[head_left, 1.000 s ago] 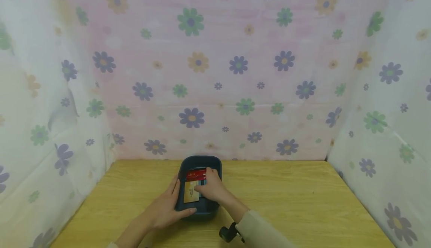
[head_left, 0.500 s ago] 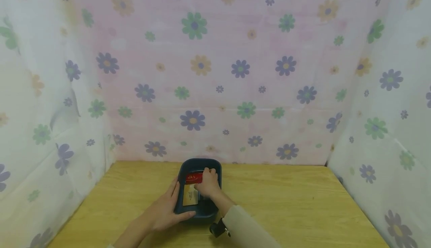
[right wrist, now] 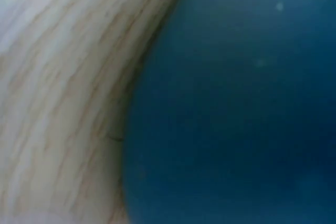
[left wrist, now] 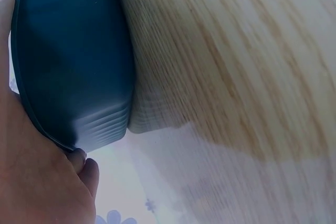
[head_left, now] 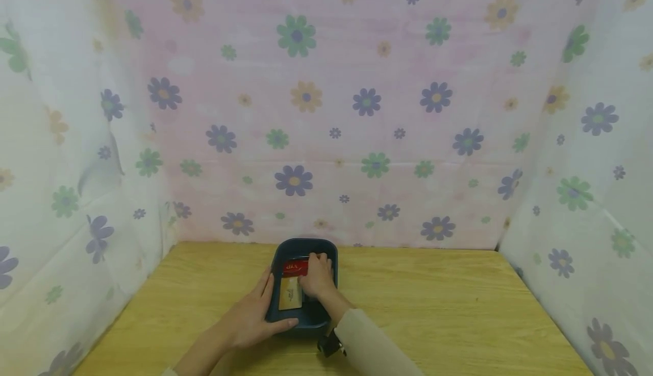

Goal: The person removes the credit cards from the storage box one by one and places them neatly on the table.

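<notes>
A deep, dark blue rectangular box (head_left: pixel 306 243) stands near the middle of the table's far part. Inside it lie a red card (head_left: pixel 293 267) marked VIP and, nearer, a gold card (head_left: pixel 289 296). My left hand (head_left: pixel 247 313) steadies the box at its near left corner, fingers extended along the left side and thumb along the near edge. The left wrist view shows this hand against the box's outer wall (left wrist: pixel 73 51). My right hand (head_left: pixel 318 277) is down inside the box's right half, fingers bent. I cannot tell what its hidden fingertips hold.
A wood-grain table (head_left: pixel 433 308) carries the box. Floral cloth (head_left: pixel 377 138) hangs behind and on both sides. A small black device (head_left: pixel 329 344) sits at the right sleeve's cuff. The right wrist view is filled by the box's blurred wall (right wrist: pixel 226 103) and the table.
My right hand has turned and shifted slightly within the box, covering a bluish strip seen beside the gold card. The right sleeve moved left. My left hand stays put.
</notes>
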The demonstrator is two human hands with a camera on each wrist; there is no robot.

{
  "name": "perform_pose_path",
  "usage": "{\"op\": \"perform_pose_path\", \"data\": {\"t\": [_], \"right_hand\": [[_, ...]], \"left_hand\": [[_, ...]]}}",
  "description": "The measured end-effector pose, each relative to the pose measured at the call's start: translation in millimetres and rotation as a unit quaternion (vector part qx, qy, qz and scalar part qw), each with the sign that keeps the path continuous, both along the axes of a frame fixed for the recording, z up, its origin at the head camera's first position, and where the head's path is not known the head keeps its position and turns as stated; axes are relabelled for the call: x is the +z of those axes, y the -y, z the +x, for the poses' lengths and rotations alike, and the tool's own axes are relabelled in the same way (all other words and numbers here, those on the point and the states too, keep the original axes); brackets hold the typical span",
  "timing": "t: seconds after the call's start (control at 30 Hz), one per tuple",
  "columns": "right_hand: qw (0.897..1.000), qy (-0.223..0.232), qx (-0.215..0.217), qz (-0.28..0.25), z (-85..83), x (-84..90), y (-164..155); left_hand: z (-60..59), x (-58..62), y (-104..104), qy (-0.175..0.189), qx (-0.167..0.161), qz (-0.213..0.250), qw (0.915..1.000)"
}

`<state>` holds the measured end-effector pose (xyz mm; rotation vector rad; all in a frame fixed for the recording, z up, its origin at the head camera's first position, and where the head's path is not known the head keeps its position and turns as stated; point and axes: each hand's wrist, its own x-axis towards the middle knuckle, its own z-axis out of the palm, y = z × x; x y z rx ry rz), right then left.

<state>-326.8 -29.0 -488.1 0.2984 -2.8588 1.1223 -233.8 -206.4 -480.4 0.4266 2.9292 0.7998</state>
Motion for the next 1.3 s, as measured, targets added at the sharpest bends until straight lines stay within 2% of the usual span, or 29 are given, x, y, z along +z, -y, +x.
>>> {"op": "perform_pose_path", "data": {"t": [0.2,0.4,0.87,1.13,1.3], "right_hand": [[1.000,0.014,-0.014,0.014,-2.5,-2.3,1.6],[0.999,0.020,-0.032,-0.001,-0.9,2.7,1.7],[0.999,0.037,-0.032,-0.023,-1.5,3.2,1.1],[0.999,0.025,-0.039,-0.014,-2.9,-0.3,1.4],[0.999,-0.001,-0.037,0.007,-4.2,-0.9,2.2]], "left_hand": [[0.8,0.8,0.0,0.008,0.001,0.012,0.9999],[0.8,1.7,0.6,0.005,0.003,0.010,0.9999],[0.3,-0.1,0.4,0.008,0.006,0.010,0.9999],[1.7,-0.5,-0.1,0.006,0.008,0.010,0.9999],[1.2,0.5,-0.3,0.001,0.008,0.010,0.9999]]}}
